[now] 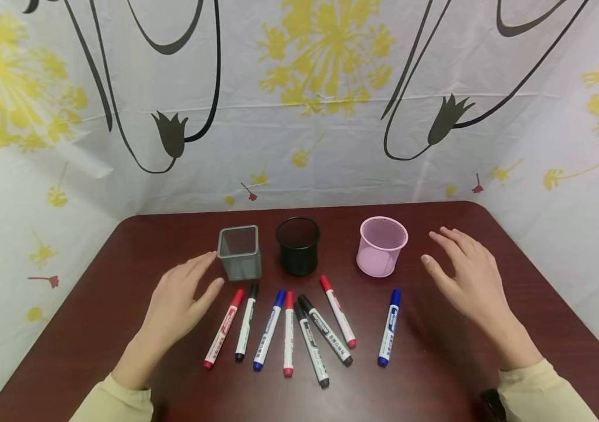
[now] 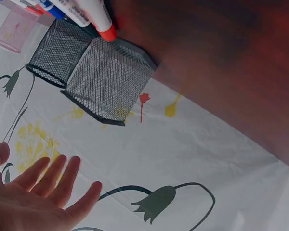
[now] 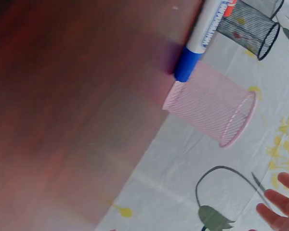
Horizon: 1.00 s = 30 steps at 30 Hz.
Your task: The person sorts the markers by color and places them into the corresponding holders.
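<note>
My left hand (image 1: 178,302) hovers with spread, relaxed fingers beside the square grey mesh pen holder (image 1: 241,261), holding nothing. To the right, my right hand (image 1: 468,278) is likewise empty, its fingers extended near the round pink mesh pen holder (image 1: 378,252). A round black mesh pen holder (image 1: 299,252) stands between those two. In front lie several whiteboard markers: a red one (image 1: 224,329) nearest the left hand, black ones such as this marker (image 1: 247,322), a blue marker (image 1: 269,331), more red and black ones, and a separate blue marker (image 1: 389,328) below the pink holder.
The dark red-brown table (image 1: 173,387) carries everything. Behind it and at both sides hangs a white sheet (image 1: 299,158) with yellow and grey flower prints. A small black object (image 1: 492,403) shows beside the right sleeve (image 1: 544,392).
</note>
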Available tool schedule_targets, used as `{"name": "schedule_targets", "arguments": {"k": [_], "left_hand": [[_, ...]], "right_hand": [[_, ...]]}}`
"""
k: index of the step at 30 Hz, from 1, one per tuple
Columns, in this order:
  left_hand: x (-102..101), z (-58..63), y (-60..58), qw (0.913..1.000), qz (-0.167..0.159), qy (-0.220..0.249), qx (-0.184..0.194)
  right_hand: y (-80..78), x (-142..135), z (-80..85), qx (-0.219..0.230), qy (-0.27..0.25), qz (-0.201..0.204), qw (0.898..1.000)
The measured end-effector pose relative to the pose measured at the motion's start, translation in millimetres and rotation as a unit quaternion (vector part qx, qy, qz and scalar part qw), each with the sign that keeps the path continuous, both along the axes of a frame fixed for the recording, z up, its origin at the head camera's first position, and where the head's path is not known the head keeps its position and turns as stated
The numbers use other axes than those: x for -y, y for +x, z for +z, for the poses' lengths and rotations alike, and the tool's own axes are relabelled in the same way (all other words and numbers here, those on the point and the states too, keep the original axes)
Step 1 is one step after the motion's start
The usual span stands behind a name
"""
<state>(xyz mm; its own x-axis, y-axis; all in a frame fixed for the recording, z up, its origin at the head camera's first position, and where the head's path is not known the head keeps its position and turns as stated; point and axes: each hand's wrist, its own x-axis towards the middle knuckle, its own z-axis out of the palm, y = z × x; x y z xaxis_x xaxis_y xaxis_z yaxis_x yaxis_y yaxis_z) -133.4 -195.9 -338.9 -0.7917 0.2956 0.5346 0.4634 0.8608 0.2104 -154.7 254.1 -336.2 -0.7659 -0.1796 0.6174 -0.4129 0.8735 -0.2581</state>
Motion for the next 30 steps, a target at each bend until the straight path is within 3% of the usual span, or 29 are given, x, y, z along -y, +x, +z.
{"name": "schedule_targets", "arguments": {"k": [7, 13, 21, 30], "left_hand": [[-2, 18.4, -16.3, 0.9977, -0.027, 0.04, -0.047], [0, 27.8, -30.1, 0.9956, -0.032, 0.071, -0.053], [4, 33.8, -47.4, 0.9939, -0.011, 0.108, 0.022], [7, 42.4, -63.6, 0.9868, 0.017, 0.073, 0.143]], "right_hand": [[-8.8, 13, 14.8, -0.063, -0.017, 0.033, 0.997], [-15.6, 27, 25.2, -0.095, -0.02, 0.074, 0.993], [-23.9, 56, 34.7, -0.112, -0.006, 0.133, 0.985], [-27.7, 99, 26.9, -0.08, 0.023, 0.217, 0.973]]}}
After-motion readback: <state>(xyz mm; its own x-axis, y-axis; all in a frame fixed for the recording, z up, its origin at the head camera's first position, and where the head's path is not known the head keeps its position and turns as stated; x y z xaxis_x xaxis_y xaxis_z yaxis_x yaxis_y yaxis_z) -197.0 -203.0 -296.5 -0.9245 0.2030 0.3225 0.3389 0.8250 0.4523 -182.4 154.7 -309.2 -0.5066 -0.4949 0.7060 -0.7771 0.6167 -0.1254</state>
